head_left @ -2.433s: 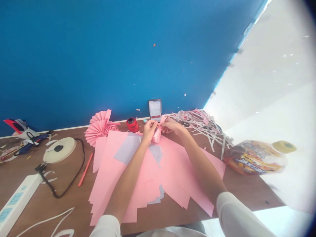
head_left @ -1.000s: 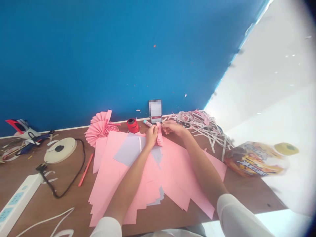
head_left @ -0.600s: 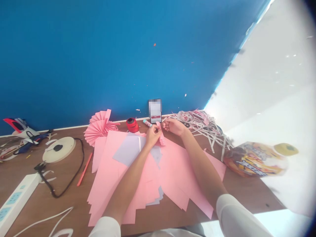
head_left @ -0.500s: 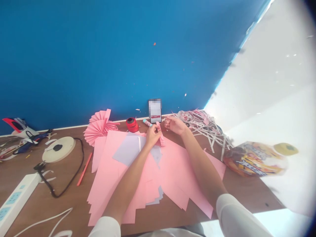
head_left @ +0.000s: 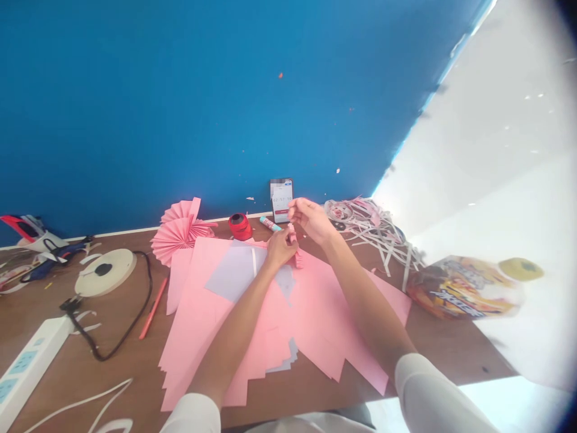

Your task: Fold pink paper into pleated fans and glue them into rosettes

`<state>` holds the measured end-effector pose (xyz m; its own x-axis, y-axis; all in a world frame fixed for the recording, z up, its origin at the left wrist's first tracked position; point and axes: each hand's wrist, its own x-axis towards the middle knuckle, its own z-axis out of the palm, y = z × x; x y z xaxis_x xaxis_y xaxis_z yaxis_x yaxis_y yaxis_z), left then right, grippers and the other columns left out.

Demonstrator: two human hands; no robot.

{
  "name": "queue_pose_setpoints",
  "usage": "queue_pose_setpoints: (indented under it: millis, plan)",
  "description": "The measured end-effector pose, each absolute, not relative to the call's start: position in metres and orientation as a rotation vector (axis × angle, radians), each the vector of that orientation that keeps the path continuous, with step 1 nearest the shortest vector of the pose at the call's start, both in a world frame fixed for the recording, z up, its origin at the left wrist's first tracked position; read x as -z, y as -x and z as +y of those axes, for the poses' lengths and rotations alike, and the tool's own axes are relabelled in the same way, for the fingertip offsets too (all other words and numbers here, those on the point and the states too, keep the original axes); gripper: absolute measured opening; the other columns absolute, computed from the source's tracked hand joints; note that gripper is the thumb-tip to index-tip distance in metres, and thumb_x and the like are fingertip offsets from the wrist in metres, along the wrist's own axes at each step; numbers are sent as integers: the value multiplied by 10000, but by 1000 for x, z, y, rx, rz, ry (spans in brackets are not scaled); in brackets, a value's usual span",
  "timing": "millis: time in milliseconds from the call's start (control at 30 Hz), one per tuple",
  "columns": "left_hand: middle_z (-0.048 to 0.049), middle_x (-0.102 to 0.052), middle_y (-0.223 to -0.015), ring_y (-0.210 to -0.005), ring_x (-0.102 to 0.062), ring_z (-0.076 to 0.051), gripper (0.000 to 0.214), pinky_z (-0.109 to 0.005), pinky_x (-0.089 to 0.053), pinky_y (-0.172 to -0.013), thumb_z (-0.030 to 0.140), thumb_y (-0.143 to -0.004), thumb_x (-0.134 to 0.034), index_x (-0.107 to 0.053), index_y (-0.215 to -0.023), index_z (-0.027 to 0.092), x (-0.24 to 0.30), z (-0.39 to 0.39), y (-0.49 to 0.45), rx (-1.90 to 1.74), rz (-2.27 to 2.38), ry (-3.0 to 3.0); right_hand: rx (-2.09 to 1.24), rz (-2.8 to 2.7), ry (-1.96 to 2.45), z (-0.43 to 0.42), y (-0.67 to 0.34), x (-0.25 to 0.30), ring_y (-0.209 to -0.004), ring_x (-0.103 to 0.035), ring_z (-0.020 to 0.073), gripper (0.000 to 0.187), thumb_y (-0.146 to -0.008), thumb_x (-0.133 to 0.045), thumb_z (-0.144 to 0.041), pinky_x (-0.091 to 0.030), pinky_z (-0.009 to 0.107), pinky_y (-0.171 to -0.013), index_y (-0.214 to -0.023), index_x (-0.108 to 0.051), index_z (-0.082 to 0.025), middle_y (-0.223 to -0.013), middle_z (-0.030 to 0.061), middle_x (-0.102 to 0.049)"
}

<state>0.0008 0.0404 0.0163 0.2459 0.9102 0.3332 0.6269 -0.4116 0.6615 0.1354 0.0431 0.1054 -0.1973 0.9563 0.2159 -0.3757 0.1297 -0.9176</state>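
My left hand [head_left: 282,248] is shut on a narrow pleated strip of pink paper [head_left: 296,257], pinching its upper part above the large pink paper sheets [head_left: 192,343]. My right hand [head_left: 309,219] is raised just above and to the right of the strip, its fingers loosely curved and apart. It holds nothing I can see. A glue stick [head_left: 269,224] lies close beyond my left hand, and a red tape roll [head_left: 240,227] stands further left.
A phone [head_left: 282,199] leans on the blue wall [head_left: 180,108] behind pink paper fans [head_left: 180,230]. Paper strips [head_left: 374,231] are heaped at right, beside a snack bag [head_left: 460,288]. A white reel [head_left: 104,272], red pen [head_left: 153,316] and power strip [head_left: 31,367] lie left.
My right hand has lifted and opened from its closed position beside the strip. The strip stays in my left hand, and the view has shifted slightly.
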Motion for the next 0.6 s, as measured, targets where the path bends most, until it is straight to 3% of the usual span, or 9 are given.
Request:
queue_pose_setpoints:
  millis: [100,267,433,500,600]
  plan:
    - [-58,-637,-752,-807,-570,-231,80,-318,-407,-740,284,-782,-618,-646,-803,212,-18,38,-1,-940,1380,-2266,-1435,-1211,730,35,-118,-109,-796,-611,138,388,-860,-568,-555,-493,246,-739,-950,-648,-186,-848,52,-661]
    - [-71,-641,-733,-745,-575,-206,306,-291,-376,-695,336,-912,-456,-614,-691,195,-19,38,0,-971,1313,-2208,-1368,-1424,847,35,-112,-104,-1012,-618,181,369,-896,-515,-514,-463,295,-914,-996,-680,-199,-1009,65,-691]
    - [-53,-682,-774,-720,-599,-192,365,-274,-387,-676,423,-937,-415,-660,-801,188,-19,41,4,-1041,1151,-1899,-901,-1664,1202,49,-132,-87,-1145,-549,234,354,-820,-618,-313,-415,373,-998,-1151,-636,-189,-1238,102,-611]
    - [-49,-693,-806,-769,-614,-193,388,-273,-408,-711,450,-936,-406,-665,-814,187,-18,43,5,-1053,1100,-1813,-886,-1716,1216,52,-143,-81,-1083,-575,233,417,-794,-624,-256,-457,371,-935,-1205,-602,-184,-1237,116,-603]
    - [-43,-688,-819,-791,-605,-186,413,-268,-419,-740,486,-928,-404,-650,-792,183,-17,46,7,-1077,1111,-1740,-1034,-1816,1155,53,-156,-76,-927,-624,200,295,-815,-544,-196,-500,351,-843,-1095,-635,-169,-1059,97,-665]
